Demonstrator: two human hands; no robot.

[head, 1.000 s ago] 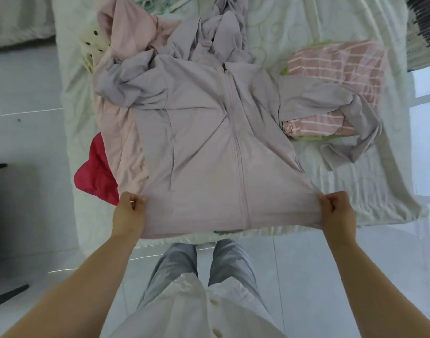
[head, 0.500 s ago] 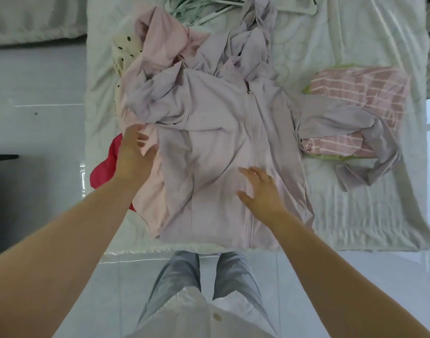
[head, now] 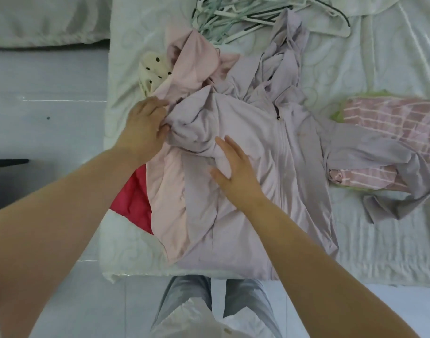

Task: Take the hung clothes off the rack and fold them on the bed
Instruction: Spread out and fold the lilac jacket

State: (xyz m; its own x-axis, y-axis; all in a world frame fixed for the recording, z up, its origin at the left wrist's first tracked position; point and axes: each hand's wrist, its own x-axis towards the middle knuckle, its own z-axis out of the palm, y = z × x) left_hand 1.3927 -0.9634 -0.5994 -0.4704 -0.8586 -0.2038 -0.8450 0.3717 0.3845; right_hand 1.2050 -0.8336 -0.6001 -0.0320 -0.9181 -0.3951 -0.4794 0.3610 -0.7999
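Note:
A lilac zip jacket lies front-up on the bed, its hood bunched toward the far side. Its left sleeve is crumpled in a heap near the shoulder, and my left hand grips that crumpled sleeve. Flat on the jacket's chest just left of the zip rests my right hand, fingers apart. The right sleeve trails across a folded pink striped garment. Under the jacket lies a pale pink garment.
A red cloth pokes out at the bed's left edge, and a cream dotted cloth lies behind my left hand. Several hangers are piled at the far side. Tiled floor lies to the left and below.
Both hands let go of the jacket's hem and moved up the bed. The left hand went to the crumpled left sleeve and took hold; the right slid left across the chest.

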